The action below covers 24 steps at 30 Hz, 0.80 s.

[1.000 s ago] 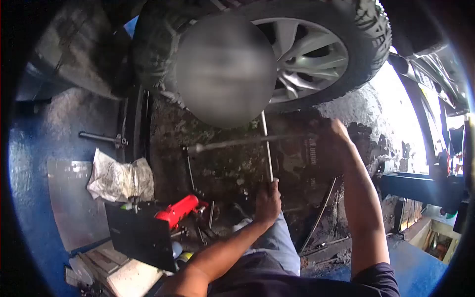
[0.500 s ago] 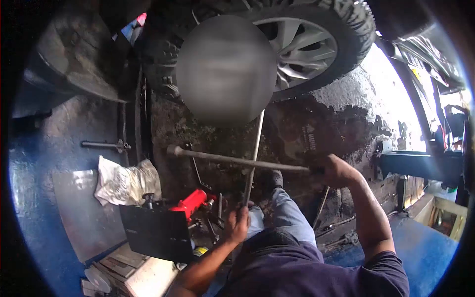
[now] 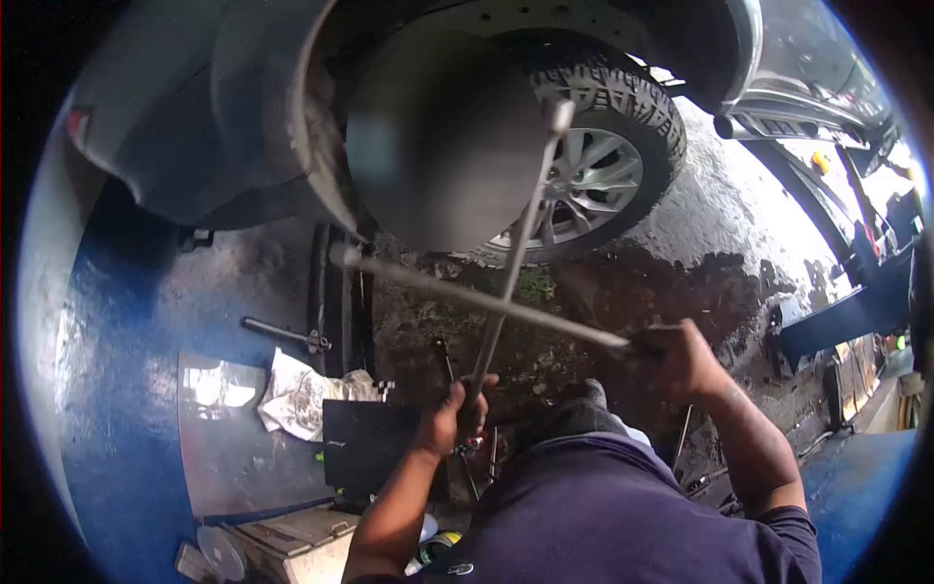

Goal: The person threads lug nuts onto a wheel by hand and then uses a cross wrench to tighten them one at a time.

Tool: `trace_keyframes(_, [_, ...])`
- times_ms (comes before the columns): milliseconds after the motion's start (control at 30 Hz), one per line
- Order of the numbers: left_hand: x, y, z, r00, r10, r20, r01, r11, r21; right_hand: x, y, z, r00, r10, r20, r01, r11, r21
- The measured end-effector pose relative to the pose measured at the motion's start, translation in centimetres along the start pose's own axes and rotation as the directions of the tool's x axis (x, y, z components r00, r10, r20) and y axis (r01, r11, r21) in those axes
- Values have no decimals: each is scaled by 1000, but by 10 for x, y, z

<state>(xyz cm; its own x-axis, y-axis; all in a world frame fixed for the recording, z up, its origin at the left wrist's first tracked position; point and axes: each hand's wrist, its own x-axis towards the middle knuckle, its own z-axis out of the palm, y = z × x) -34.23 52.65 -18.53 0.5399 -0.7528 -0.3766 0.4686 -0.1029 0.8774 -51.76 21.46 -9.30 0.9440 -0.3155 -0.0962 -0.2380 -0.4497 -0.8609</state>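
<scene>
A four-way lug wrench (image 3: 505,306) is held between my two hands, its bars crossing in front of me. My left hand (image 3: 455,417) is closed around the lower arm of the cross. At the other side my right hand (image 3: 685,360) grips the end of the right arm. The upper socket end overlaps the alloy wheel (image 3: 605,173) in this view, and the left socket end points out over the floor. A knobbly tyre (image 3: 628,97) surrounds the wheel, below the vehicle body (image 3: 233,117). A blurred disc hides part of the tyre and wheel.
To the left lie a stained white sack (image 3: 297,397), a metal tool (image 3: 287,331) and a black panel (image 3: 375,448). A wooden box (image 3: 302,545) stands at lower left. Blue metal beam (image 3: 846,316) at right; wet dark patches mark the floor (image 3: 671,302).
The view has shifted, with more of the vehicle body showing and the wheel appearing smaller. The wrench's upper socket has come into sight. Both hands keep their hold; the red tool is no longer visible.
</scene>
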Motion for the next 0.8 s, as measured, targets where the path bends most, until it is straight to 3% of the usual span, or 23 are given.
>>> trace_keyframes(33, [-6, 15, 0, 996, -32, 80, 43, 990, -137, -1, 12, -4, 992, -116, -47, 117, 992, 40])
trace_keyframes(133, [-21, 56, -4, 883, 169, 438, -99, 979, -179, -14, 34, -7, 977, -180, -115, 199, 963, 184])
trace_keyframes(233, [-47, 92, 19, 808, 336, 484, -201, 929, -310, -29, 39, 13, 976, -73, -205, 154, 898, 413])
trace_keyframes(267, [-50, 99, 17, 758, 377, 531, -273, 924, -266, -33, 41, 19, 975, -65, -214, 156, 883, 443])
trace_keyframes(367, [-66, 112, 30, 751, 461, 472, -348, 885, -310, -38, 39, 37, 968, -37, -250, 173, 819, 547])
trace_keyframes(500, [-73, 118, 38, 733, 504, 456, -389, 861, -327, -49, 24, 45, 979, 3, -206, 121, 800, 587])
trace_keyframes(600, [-74, 125, 43, 629, 559, 540, -429, 829, -358, -52, 30, 52, 982, -2, -190, 118, 789, 603])
trace_keyframes(733, [-78, 141, 83, 636, 503, 585, -621, 784, 2, -48, 38, 62, 989, 39, -141, 43, 846, 532])
trace_keyframes(800, [-67, 146, 126, 527, 496, 689, -783, 599, 168, -32, 39, 77, 964, -56, -259, 161, 901, 403])
